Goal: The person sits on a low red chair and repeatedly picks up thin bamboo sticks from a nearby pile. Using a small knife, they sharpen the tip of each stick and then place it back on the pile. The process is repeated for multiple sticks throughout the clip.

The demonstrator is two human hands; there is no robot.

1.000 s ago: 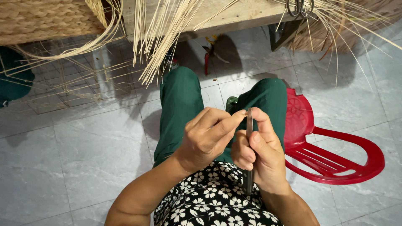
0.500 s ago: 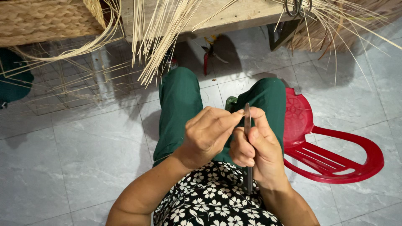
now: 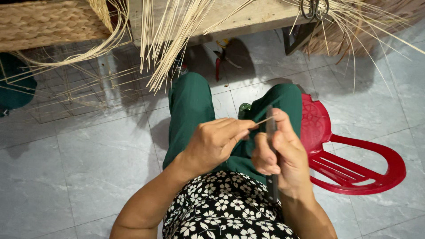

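Your left hand (image 3: 212,144) is pinched narrow, thumb & forefinger closed on a thin pale reed strip (image 3: 264,121) that sticks out toward your right hand. Your right hand (image 3: 283,155) is wrapped around a dark, slim knife (image 3: 271,132), held upright w/ the blade up past your thumb; the handle end shows below your palm, over the floral black-and-white top (image 3: 221,212). The strip's tip touches the blade, just below its top. Both hands sit close together above your lap, over the green trousers (image 3: 190,102), knees pointing to the wooden bench (image 3: 248,17) at the top edge.

Off the bench's front edge hangs a bundle of loose reed strips (image 3: 168,48), ends fanning down near your left knee. A woven basket (image 3: 48,24) sits at the bench's left end, w/ a wire frame (image 3: 75,88) on the floor below it. More reeds spread at the bench's right end, and scissors (image 3: 314,6) hang there. Red-handled pliers (image 3: 219,66) lie on the grey tile floor (image 3: 66,168) under the bench. A red plastic stool (image 3: 354,163), tipped on its side, lies just beside your right leg.
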